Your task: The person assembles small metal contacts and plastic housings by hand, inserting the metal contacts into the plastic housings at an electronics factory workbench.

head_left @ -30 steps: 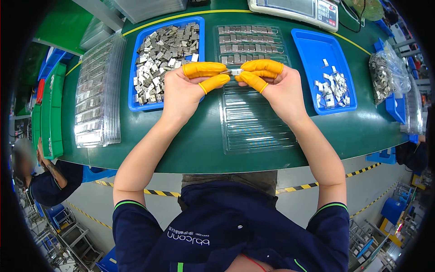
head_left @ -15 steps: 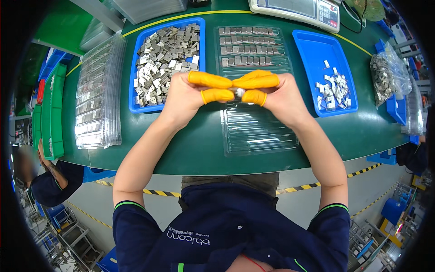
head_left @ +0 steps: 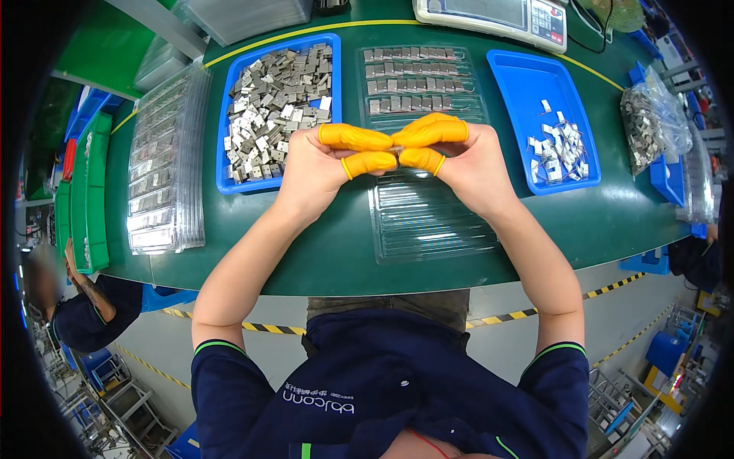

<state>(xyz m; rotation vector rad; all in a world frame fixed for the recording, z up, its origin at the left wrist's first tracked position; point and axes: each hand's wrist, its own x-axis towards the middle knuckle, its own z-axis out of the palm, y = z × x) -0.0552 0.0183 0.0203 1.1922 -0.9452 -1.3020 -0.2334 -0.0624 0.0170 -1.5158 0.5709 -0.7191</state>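
My left hand and my right hand meet over the clear plastic tray, with yellow covers on thumbs and fingers. Both are closed in a pinch, fingertips touching around something small. Only a thin edge of it shows; the fingers hide the rest. Beyond my hands, several small grey metal pieces with thin wires lie in rows in the tray's far part. To the left, a blue tray is heaped with loose metal pieces. To the right, another blue tray holds small white pieces with wires.
A stack of clear trays stands at the left, beside green bins. A digital scale sits at the back. At the far right is a plastic bag of metal pieces. A co-worker's arm shows at lower left.
The small white part seen between my right thumb and fingers is now hidden. My right thumb has moved slightly left against the left thumb. The whole view has shifted a little.
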